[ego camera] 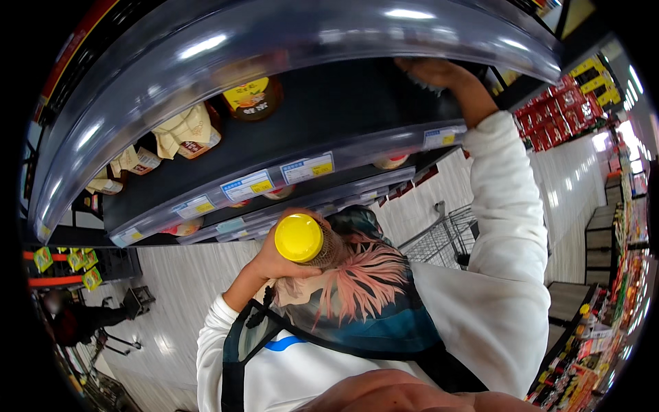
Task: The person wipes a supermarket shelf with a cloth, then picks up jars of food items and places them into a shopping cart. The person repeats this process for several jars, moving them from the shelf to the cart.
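My left hand (280, 255) is wrapped around a jar with a yellow lid (298, 238), held upright before my chest; netting shows on the jar's side. My right hand (430, 72) reaches onto the dark shelf (329, 118) at the upper right, with a greyish cloth (427, 86) showing under it; the fingertips are hidden behind the shelf lip above. On the same shelf, to the left, stand a jar with a yellow label (252, 100) and several jars with cream paper covers (188, 129).
Clear plastic price strips (304, 167) edge the shelves. A metal shopping cart (448, 234) stands beyond my right side. A person (77, 322) is in the aisle at the lower left. Stocked shelves (592, 350) line the right, with red boxes (558, 110) stacked farther back.
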Demonstrator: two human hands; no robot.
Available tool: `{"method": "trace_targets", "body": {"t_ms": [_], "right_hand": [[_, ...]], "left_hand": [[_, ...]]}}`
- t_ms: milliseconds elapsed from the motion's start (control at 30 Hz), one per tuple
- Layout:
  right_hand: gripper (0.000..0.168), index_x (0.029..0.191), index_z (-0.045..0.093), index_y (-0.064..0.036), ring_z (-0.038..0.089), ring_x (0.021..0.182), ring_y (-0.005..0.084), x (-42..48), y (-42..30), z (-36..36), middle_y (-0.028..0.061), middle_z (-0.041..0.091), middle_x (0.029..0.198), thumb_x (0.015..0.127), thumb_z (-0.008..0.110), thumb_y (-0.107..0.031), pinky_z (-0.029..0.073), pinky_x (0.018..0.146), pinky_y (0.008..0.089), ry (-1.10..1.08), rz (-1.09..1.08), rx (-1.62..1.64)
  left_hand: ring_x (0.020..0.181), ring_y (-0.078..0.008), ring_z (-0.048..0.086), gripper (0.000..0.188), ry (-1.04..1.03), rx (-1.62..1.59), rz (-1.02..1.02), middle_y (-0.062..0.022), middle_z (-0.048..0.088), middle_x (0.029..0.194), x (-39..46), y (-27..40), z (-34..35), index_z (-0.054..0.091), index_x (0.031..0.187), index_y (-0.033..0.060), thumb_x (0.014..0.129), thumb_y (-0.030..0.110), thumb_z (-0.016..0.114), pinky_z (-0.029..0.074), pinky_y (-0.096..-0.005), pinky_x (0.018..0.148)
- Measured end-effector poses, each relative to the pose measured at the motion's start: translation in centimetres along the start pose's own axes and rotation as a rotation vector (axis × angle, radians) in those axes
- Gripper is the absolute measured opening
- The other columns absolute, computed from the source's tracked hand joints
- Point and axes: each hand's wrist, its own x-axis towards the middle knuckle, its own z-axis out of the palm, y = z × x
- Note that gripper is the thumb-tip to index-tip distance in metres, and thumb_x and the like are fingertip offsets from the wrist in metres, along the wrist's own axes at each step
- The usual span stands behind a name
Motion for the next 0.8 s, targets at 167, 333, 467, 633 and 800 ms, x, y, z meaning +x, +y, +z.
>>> {"method": "trace_targets", "body": {"t_ms": [167, 333, 467, 633, 800], "right_hand": [[0.068, 0.146, 0.031, -0.010, 0.020, 0.143, 0.0318, 9.4, 3.0, -1.0, 0.0155, 0.022, 0.155, 0.095, 0.036, -0.054, 0.016, 0.117, 0.0417, 0.109, 0.010, -0.152], [0.067, 0.146, 0.032, -0.011, 0.020, 0.143, 0.0323, 14.4, -0.2, -0.7, 0.0159, 0.023, 0.154, 0.095, 0.037, -0.054, 0.017, 0.117, 0.0420, 0.174, -0.046, -0.201], [0.066, 0.145, 0.033, -0.011, 0.021, 0.143, 0.0327, 15.2, -2.4, -0.3, 0.0163, 0.024, 0.154, 0.095, 0.037, -0.054, 0.018, 0.116, 0.0422, 0.220, -0.105, -0.187], [0.065, 0.145, 0.034, -0.012, 0.021, 0.142, 0.0332, 15.8, -1.5, -0.4, 0.0167, 0.025, 0.153, 0.095, 0.038, -0.053, 0.019, 0.116, 0.0425, 0.268, -0.098, -0.160], [0.064, 0.144, 0.036, -0.013, 0.022, 0.142, 0.0337, 16.0, 1.9, -0.7, 0.0172, 0.026, 0.153, 0.094, 0.038, -0.053, 0.020, 0.116, 0.0428, 0.291, -0.021, -0.157]], "left_hand": [[0.110, -0.0230, 0.055, 0.086, 0.105, 0.059, 0.049, -0.0105, 0.058, 0.116, -1.2, -0.2, -0.3, 0.046, 0.121, 0.0078, 0.049, 0.019, 0.092, 0.042, -0.0370, 0.096], [0.109, -0.0237, 0.056, 0.084, 0.171, 0.022, 0.038, -0.0107, 0.058, 0.114, -1.1, 0.0, 0.5, 0.046, 0.120, 0.0079, 0.050, 0.019, 0.091, 0.042, -0.0371, 0.097], [0.110, -0.0237, 0.055, 0.084, 0.168, 0.030, -0.003, -0.0110, 0.057, 0.115, -0.4, 0.0, 0.9, 0.046, 0.119, 0.0074, 0.050, 0.018, 0.091, 0.042, -0.0370, 0.097], [0.109, -0.0235, 0.055, 0.083, 0.186, 0.039, -0.053, -0.0109, 0.057, 0.115, -0.2, -0.2, 1.8, 0.045, 0.119, 0.0074, 0.050, 0.017, 0.091, 0.042, -0.0368, 0.096], [0.109, -0.0232, 0.055, 0.083, 0.213, 0.093, -0.085, -0.0106, 0.057, 0.115, -0.9, 0.2, 2.5, 0.046, 0.119, 0.0075, 0.050, 0.017, 0.091, 0.042, -0.0364, 0.096]]}}
